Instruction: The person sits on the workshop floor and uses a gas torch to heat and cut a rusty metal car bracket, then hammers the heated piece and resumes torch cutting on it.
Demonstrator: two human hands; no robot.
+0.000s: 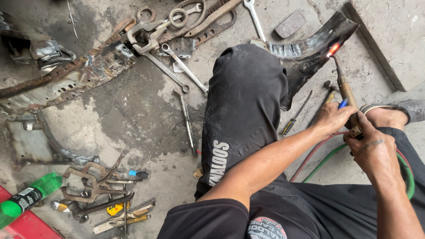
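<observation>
A brass gas torch (344, 86) points up and away from me, its lit tip glowing orange against a curved, blackened sheet-metal piece (318, 42). My right hand (369, 148) grips the torch handle at its lower end. My left hand (333, 118) rests on the torch body just ahead of it, fingers by the blue valve knob (343, 103). Red and green hoses (323, 152) run back from the handle under my arms. My bent knee in black trousers (245, 97) hides part of the metal piece.
Wrenches (183, 66), clamps and rusty panel strips (66, 77) lie on the concrete floor at upper left. Locking pliers and hand tools (104, 190) sit at lower left beside a green bottle (28, 194). A screwdriver (295, 116) and a hammer (328, 93) lie by my knee. My sandalled foot (394, 113) is at right.
</observation>
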